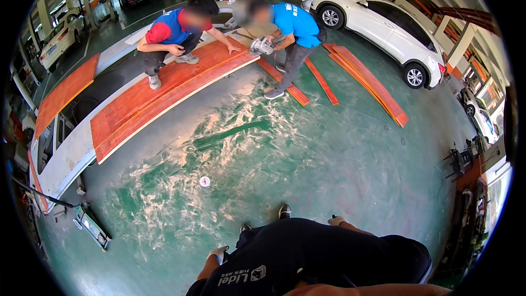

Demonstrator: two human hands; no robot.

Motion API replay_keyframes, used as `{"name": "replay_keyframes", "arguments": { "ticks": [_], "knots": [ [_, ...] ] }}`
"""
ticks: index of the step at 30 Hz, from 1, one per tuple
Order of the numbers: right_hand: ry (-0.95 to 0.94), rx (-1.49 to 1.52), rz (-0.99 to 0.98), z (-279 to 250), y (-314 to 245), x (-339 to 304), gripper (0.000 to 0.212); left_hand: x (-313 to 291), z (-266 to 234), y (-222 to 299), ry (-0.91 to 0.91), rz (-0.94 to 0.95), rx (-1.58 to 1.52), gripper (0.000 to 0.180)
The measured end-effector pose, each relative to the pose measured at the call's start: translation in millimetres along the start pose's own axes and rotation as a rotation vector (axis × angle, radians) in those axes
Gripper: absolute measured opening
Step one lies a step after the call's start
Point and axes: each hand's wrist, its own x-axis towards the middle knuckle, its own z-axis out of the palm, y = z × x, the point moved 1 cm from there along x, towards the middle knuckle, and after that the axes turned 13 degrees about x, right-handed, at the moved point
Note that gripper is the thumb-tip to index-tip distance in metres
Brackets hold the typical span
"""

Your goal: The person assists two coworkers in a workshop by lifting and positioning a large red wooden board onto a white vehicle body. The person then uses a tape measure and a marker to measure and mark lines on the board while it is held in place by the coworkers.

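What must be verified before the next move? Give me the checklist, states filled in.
1. Gloves on: ok; left hand wears a light one, right hand seems to as well.
2. Both these hands away from the grey power tool: ok.
3. Tool switched off: cannot tell.
4. Crouching co-worker's hand well clear of it: not ok; it rests on the red board nearby.
5. Floor swept: not ok; pale dust streaks it.

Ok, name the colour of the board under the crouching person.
The board is reddish orange, clearest in the head view.
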Motion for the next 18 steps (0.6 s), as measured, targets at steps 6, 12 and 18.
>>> {"name": "replay_keyframes", "arguments": {
  "ticks": [6, 12, 18],
  "knots": [
    [-0.044, 0.360, -0.069, 9, -3, 38, 0.032, 10, 3, 24, 0.043, 0.036, -0.050, 0.038],
    [-0.084, 0.409, -0.077, 13, -11, 47, 0.029, -28, 1, 99, 0.157, -0.140, -0.202, 0.040],
    [-0.074, 0.294, -0.022, 12, 11, 58, 0.023, -32, 2, 109, 0.214, -0.123, -0.252, 0.040]
  ]
}}
